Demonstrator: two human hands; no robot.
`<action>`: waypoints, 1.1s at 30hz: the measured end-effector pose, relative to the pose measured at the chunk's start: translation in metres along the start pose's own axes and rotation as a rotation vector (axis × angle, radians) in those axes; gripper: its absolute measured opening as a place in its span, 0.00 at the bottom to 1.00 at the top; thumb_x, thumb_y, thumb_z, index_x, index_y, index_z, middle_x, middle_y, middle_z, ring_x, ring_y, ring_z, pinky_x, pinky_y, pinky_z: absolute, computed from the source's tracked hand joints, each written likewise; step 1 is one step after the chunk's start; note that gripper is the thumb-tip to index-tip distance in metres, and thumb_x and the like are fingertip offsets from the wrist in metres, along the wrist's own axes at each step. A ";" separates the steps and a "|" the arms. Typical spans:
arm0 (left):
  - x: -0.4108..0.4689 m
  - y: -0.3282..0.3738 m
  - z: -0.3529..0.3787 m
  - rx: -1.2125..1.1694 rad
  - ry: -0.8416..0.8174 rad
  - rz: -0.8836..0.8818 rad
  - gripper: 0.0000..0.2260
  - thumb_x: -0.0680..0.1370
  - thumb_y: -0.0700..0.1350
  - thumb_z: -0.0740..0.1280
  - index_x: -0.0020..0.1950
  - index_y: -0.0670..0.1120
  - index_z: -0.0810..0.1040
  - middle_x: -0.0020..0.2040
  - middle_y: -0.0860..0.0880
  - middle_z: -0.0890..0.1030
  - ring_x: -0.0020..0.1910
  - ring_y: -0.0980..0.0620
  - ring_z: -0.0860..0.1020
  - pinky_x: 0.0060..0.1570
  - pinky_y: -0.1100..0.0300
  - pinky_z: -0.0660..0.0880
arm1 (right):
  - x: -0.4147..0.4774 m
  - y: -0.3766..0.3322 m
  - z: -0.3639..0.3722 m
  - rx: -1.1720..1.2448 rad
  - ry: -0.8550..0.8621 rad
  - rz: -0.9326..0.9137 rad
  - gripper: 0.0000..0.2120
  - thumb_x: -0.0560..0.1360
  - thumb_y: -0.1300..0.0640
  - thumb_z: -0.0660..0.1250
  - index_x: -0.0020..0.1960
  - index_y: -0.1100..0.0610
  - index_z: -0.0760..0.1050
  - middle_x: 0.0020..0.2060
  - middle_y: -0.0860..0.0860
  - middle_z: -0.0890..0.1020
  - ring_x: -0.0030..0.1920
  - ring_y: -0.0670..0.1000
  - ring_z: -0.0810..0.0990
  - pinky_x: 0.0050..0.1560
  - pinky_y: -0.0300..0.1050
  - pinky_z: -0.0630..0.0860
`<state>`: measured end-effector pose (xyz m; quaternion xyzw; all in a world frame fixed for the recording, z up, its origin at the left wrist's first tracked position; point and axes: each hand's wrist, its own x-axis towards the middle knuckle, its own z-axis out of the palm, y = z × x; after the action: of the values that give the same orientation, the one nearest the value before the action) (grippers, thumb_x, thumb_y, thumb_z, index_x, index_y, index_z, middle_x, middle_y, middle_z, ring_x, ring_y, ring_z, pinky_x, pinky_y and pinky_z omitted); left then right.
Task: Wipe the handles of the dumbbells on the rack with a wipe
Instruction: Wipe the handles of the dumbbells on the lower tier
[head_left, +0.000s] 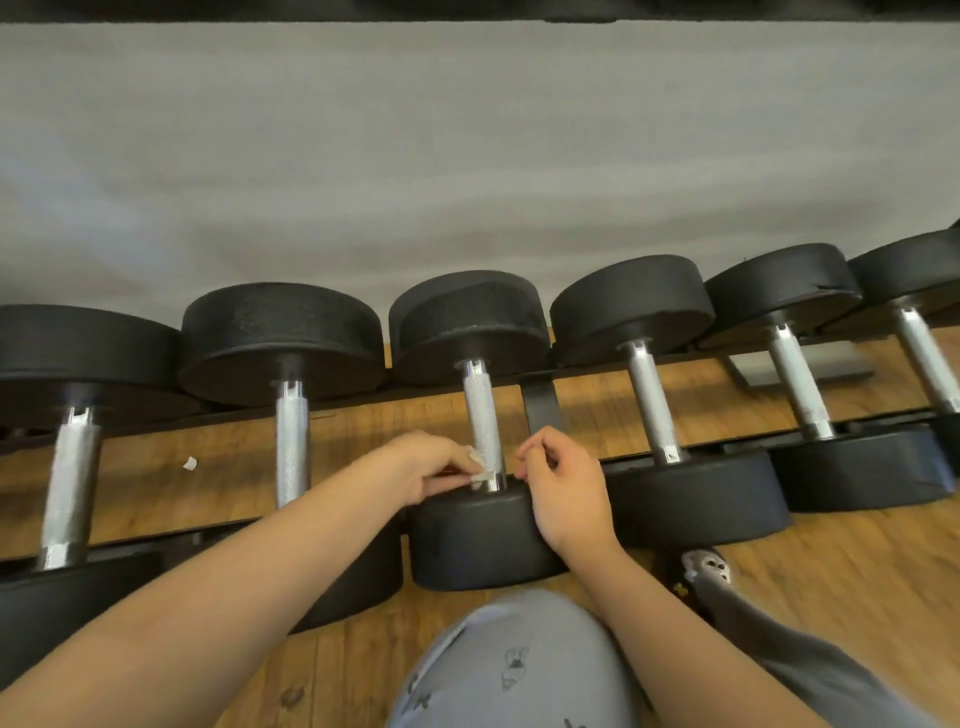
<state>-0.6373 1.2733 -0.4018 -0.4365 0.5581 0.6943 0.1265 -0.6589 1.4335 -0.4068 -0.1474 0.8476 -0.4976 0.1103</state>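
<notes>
Six dumbbells (644, 395) lie side by side across the two rails of the rack (540, 410). Each has one black head at the rack's far edge and the other at its near edge, so every knurled steel grip is exposed between the rails and can be reached from the front. The wipe (480, 475), a small white crumpled piece, is at the near end of the handle (480, 415) of the third dumbbell from the left, just above the near head (478, 540). The left hand (426, 470) pinches the wipe between thumb and fingertips and presses it against the left side of the handle. This placement suggests that the lowest section of the grip is being treated, at the collar where grime would tend to collect. The left forearm reaches in from the lower left, with the wrist roughly level and the knuckles upward. The right hand (563, 488) sits just to the right of the same handle, its wrist over the near head and its fingers loosely curled. No object is visible in it, and whether it touches the handle cannot be determined. It is judged to be positioned to steady the dumbbell or to take the wipe round the far side. A white scrap (190, 463) lies on the wooden floor (857, 571) below the rack, between the first and second handles.
</notes>
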 end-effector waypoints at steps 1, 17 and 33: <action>-0.001 -0.002 0.000 -0.055 0.003 0.011 0.11 0.73 0.25 0.67 0.51 0.37 0.79 0.51 0.41 0.81 0.46 0.48 0.80 0.50 0.57 0.79 | 0.000 0.000 0.000 0.001 0.003 0.004 0.11 0.79 0.57 0.60 0.39 0.52 0.76 0.34 0.49 0.80 0.38 0.45 0.78 0.41 0.39 0.74; -0.014 -0.012 0.009 0.489 0.189 0.271 0.09 0.68 0.41 0.79 0.43 0.43 0.81 0.45 0.46 0.82 0.41 0.53 0.79 0.39 0.61 0.75 | 0.001 -0.005 0.001 -0.049 -0.001 0.027 0.10 0.80 0.57 0.59 0.41 0.53 0.75 0.37 0.47 0.80 0.41 0.46 0.78 0.42 0.38 0.73; -0.008 0.004 0.004 0.562 0.162 0.408 0.08 0.68 0.41 0.79 0.34 0.45 0.82 0.39 0.47 0.83 0.46 0.49 0.82 0.54 0.50 0.80 | 0.001 -0.004 0.002 -0.047 0.002 0.024 0.10 0.80 0.56 0.59 0.42 0.54 0.75 0.37 0.47 0.79 0.41 0.46 0.78 0.40 0.35 0.72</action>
<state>-0.6371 1.2777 -0.3929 -0.3176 0.8113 0.4876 0.0557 -0.6589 1.4302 -0.4045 -0.1393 0.8610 -0.4762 0.1118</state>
